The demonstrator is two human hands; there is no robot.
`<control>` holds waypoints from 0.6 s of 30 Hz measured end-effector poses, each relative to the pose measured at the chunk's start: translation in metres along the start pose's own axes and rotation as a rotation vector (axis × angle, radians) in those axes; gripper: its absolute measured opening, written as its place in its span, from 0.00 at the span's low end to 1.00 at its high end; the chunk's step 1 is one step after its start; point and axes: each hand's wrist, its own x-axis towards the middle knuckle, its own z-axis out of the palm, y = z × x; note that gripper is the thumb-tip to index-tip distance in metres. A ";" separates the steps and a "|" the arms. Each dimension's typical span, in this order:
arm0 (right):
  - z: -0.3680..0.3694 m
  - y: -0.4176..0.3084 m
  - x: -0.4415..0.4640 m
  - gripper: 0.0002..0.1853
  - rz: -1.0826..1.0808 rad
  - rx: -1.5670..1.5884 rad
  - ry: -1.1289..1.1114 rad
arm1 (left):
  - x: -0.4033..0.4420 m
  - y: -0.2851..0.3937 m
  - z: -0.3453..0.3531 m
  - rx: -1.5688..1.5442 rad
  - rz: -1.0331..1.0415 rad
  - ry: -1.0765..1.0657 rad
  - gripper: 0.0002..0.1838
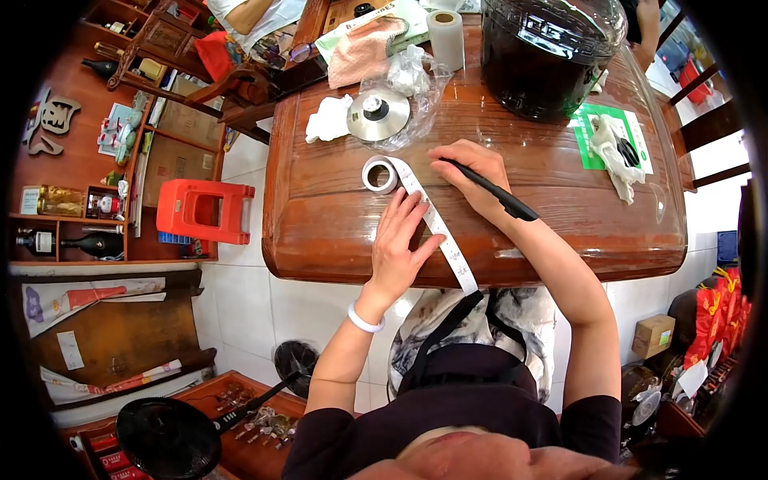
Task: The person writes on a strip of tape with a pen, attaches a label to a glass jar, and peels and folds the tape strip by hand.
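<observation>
My right hand (478, 178) is closed around a black pen (500, 194), whose thick end sticks out over the wrist. My left hand (398, 246) lies spread, with its fingertips on a white label strip (436, 222). The strip unwinds from a label roll (378, 175) standing on the table just beyond the left fingers. Handwritten dark marks show on several labels, and the free end hangs over the table's near edge. Beyond the roll sits a shiny metal lid (378, 118) with a knob, on crumpled clear plastic.
On the wooden table (320, 216) stand a large jar of dark liquid (552, 60) and a clear film roll (446, 40). A pink cloth (364, 54) and a green sheet (596, 128) lie there too. A red stool (204, 211) is at the left; another person's arm (248, 16) shows beyond.
</observation>
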 end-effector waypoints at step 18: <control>0.007 -0.002 -0.010 0.13 0.371 0.133 -0.115 | 0.003 0.002 -0.009 0.068 0.017 -0.131 0.16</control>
